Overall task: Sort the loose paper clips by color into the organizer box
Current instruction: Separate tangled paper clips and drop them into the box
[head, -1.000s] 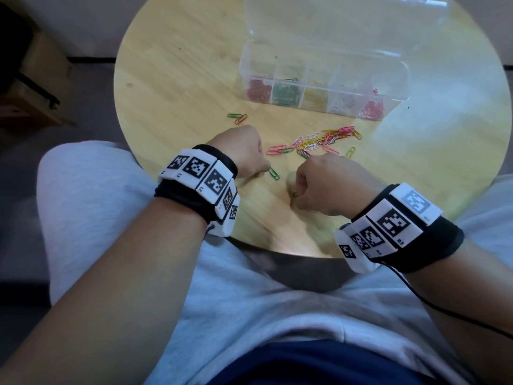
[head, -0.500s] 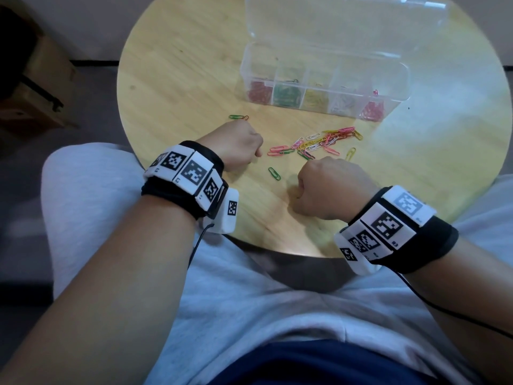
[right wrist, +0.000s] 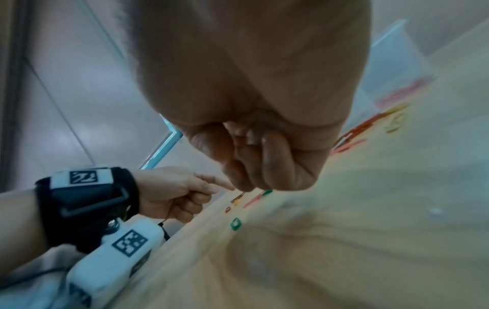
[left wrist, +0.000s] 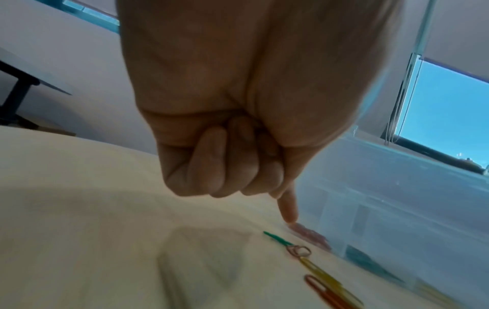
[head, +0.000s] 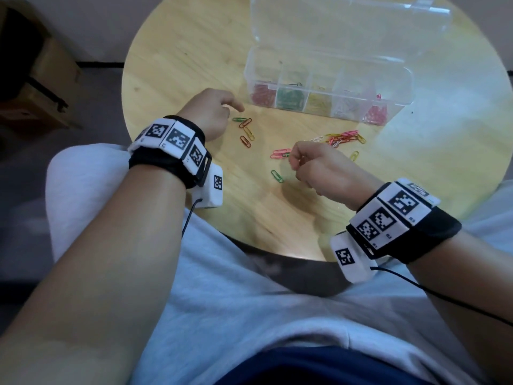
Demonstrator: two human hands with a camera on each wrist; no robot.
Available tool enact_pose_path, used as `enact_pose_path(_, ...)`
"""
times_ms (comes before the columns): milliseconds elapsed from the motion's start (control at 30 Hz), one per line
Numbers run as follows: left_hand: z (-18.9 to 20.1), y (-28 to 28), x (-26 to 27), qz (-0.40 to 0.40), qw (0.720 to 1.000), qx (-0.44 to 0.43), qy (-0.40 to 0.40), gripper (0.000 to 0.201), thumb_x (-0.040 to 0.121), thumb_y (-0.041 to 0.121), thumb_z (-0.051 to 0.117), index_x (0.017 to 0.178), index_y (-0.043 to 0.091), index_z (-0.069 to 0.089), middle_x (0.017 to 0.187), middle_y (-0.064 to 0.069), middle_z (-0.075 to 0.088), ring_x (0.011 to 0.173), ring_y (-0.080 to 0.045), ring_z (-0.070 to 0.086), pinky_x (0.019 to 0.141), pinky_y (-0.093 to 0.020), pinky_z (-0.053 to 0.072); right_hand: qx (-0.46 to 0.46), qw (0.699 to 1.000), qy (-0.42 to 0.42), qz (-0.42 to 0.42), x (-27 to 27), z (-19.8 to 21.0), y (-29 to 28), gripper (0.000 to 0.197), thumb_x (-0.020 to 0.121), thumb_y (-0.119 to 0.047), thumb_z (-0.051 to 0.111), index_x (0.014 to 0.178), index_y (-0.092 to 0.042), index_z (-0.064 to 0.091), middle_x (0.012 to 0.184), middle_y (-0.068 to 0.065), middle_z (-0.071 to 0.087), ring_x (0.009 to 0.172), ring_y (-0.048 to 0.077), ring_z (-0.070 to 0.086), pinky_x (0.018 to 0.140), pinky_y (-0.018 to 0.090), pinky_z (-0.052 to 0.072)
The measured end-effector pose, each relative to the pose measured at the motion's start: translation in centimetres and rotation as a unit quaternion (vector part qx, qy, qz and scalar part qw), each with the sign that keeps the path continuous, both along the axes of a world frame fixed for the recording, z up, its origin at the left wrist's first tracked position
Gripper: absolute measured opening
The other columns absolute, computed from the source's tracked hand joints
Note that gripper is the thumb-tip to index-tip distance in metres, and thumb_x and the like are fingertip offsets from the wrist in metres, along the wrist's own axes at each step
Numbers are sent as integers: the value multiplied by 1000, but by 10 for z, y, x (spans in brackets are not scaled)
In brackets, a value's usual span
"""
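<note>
The clear organizer box [head: 249,68] stands open at the back of the round wooden table [head: 180,65], with red, green, yellow, white and pink clips in separate compartments. My left hand [head: 222,112] hovers by the box's left end. Its index finger [left wrist: 288,215] points down to the table and the other fingers are curled in. Just right of it lie a green clip [head: 238,119], a brown-red one [head: 245,122], a yellow one [head: 249,133] and a red one [head: 245,140]. My right hand [head: 297,162] is raised in a tight curl, thumb against fingers. A mixed pile [head: 341,138] lies behind it.
A lone green clip [head: 277,175] and a pink-and-green bunch [head: 280,153] lie left of the right hand, with a single yellow clip [head: 354,155] to its right. The box lid [head: 347,29] stands upright behind. My lap meets the table's near edge. A wooden crate [head: 41,87] sits on the floor at left.
My left hand moved forward from near the lone green clip towards the box, uncovering a yellow and a red clip. My right hand rose; the small green clip by its thumb has left the table.
</note>
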State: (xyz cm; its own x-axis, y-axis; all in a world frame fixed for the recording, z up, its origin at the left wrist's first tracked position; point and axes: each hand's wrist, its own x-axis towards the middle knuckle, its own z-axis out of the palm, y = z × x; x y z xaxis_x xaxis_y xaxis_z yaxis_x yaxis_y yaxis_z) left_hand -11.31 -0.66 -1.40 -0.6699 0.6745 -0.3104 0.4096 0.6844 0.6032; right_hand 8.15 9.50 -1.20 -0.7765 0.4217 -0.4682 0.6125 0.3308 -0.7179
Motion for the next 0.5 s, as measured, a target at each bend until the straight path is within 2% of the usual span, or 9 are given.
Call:
enact_pose_path(33,-1,1,-1,-2,1000,-6,3,40,98,7,39,123,24,65,144,-1,49,128,-20,49,93,-23,40,29,999,-8,25,-1,0,-2,23,85,-3,43,83,-19,58,65,-5,47,59,15,43,52,27,31)
enact_pose_path(67,-2,1,-2,-1,1000,-14,5,42,98,7,39,127,26,63,147,0,46,132,-19,45,99,-23,37,59,997,-14,47,-2,-1,-4,20,87,-10,47,90,-22,63,65,-9,46,58,12,46,52,24,33)
enact_pose_path(100,-2,1,-3,2,1000,-24,7,42,98,8,40,128,28,62,148,1,46,132,-19,45,100,-23,36,89,993,-22,70,-3,-2,-6,19,88,-16,50,94,-25,66,64,-14,44,57,9,46,50,21,33)
enact_pose_path(167,-5,1,-4,6,999,-38,12,41,98,10,42,128,30,63,147,0,47,124,-22,53,90,-24,40,132,985,-34,105,-3,-4,-8,19,87,-21,56,99,-28,70,65,-16,43,58,7,49,50,19,34)
enact_pose_path(233,-5,0,-4,7,999,-46,27,38,99,12,44,125,31,65,146,-1,48,115,-25,58,80,-24,41,152,981,-42,111,-2,-6,-6,19,84,-23,61,97,-31,73,66,-14,51,61,10,55,54,24,41)
enact_pose_path(300,-5,-1,-4,8,998,-50,46,36,100,12,44,122,28,66,145,-2,49,115,-26,58,79,-25,41,168,978,-52,113,0,-5,-2,16,82,-22,65,88,-33,75,61,-13,56,59,11,57,54,24,44)
enact_pose_path(400,-5,-2,-7,28,997,-39,58,37,100,7,40,124,24,62,139,-7,54,121,-27,54,85,-30,44,187,972,-70,126,1,-4,1,8,78,-25,74,78,-33,75,58,-12,57,56,9,55,52,24,42)
enact_pose_path(433,-4,-3,-8,33,997,-35,57,38,100,6,38,124,25,61,135,-9,56,118,-27,56,80,-30,44,196,970,-70,127,1,-4,1,5,76,-29,77,78,-32,73,61,-12,57,57,7,53,52,24,40)
enact_pose_path(500,-2,-1,-8,30,998,-28,49,38,100,4,35,120,25,61,132,-10,57,112,-28,57,72,-30,41,218,965,-74,126,1,-6,2,13,73,-35,79,82,-32,70,67,-12,55,61,5,51,57,25,40)
